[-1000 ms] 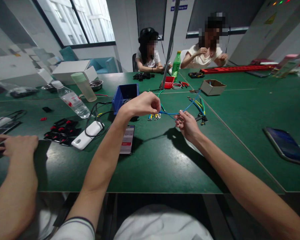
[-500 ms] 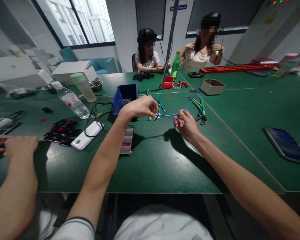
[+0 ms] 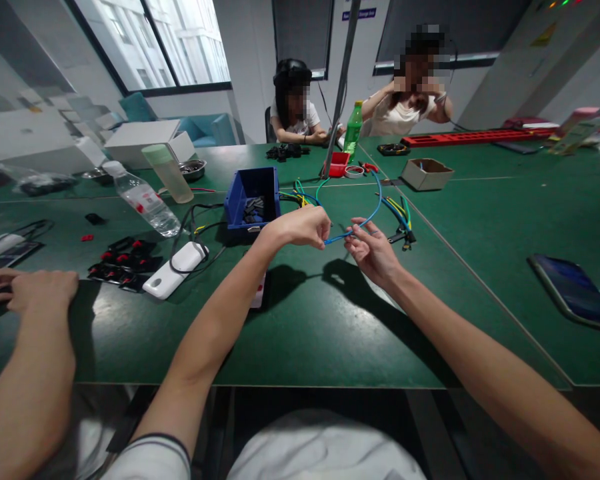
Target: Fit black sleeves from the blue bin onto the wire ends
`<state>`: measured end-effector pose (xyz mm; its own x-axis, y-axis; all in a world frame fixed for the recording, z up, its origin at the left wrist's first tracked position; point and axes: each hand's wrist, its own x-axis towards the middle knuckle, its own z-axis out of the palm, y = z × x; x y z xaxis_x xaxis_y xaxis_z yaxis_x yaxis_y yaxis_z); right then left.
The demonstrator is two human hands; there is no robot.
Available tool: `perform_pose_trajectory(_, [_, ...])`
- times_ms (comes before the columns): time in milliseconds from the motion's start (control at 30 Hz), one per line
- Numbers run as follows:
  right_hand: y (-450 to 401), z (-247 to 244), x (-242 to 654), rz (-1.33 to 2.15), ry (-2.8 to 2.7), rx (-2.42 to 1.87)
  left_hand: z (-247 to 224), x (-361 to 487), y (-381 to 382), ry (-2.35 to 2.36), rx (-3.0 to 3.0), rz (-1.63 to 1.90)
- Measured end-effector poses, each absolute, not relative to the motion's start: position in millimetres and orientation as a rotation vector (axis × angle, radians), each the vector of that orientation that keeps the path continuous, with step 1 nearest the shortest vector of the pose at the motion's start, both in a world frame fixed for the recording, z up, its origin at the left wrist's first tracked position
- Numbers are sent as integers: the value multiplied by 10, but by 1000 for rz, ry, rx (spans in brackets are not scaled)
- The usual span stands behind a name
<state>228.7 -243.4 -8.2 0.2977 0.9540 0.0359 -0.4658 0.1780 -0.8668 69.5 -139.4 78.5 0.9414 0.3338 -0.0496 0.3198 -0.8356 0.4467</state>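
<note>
A blue wire point(image 3: 379, 200) runs between my two hands and loops up and away on the right. My left hand point(image 3: 307, 227) is closed on its near end, the fingertips partly turned from view. With thumb and fingers my right hand point(image 3: 370, 248) pinches the same wire a little farther along. Both hands are above the table. Behind my left hand lie green, yellow and blue wires point(image 3: 300, 195), partly hidden. To the right of my right hand is another bundle of wires point(image 3: 399, 215) with dark ends. A blue bin point(image 3: 253, 230) with small dark parts stands beyond my left wrist.
A phone point(image 3: 258, 293) lies partly under my left forearm. Left are a white power bank point(image 3: 175, 270), black-and-red parts point(image 3: 123, 263) and a water bottle point(image 3: 147, 203). Another person's hand point(image 3: 43, 290) rests far left. A cardboard box point(image 3: 427, 175) and another phone point(image 3: 575, 290) are right. Two people sit opposite.
My left hand has moved right and slightly nearer, covering less of the blue bin. The blue wire now bends into a higher loop. My right hand stays almost in place.
</note>
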Motion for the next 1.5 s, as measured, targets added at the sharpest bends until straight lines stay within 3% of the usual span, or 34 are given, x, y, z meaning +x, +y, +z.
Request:
perform_pose_trajectory(467, [-2413, -232, 2214, 940, -875, -1049, 693, 721, -1378, 423, 2603, 28])
perform_pose_trajectory(600, [-2379, -286, 2238, 935, -833, -1078, 729, 613, -1179, 523, 2507, 437])
perform_pose_trajectory(733, [-2342, -380, 2240, 938, -824, -1122, 722, 398, -887, 930, 2446, 983])
perform_pose_trajectory(833, [-2317, -456, 2231, 936, -858, -1125, 617, 202, -640, 1220, 2391, 1146])
perform_pose_trajectory(967, [-2293, -528, 2217, 923, -901, -1147, 307, 27, -353, 1461, 2431, 1074])
perform_pose_trajectory(1167, [-2273, -581, 2211, 875, -942, -1172, -138, 7, -137, 1598, 2541, 677])
perform_pose_trajectory(1500, [-2267, -550, 2178, 854, -923, -1174, -201, 50, 92, 1725, 2309, 181])
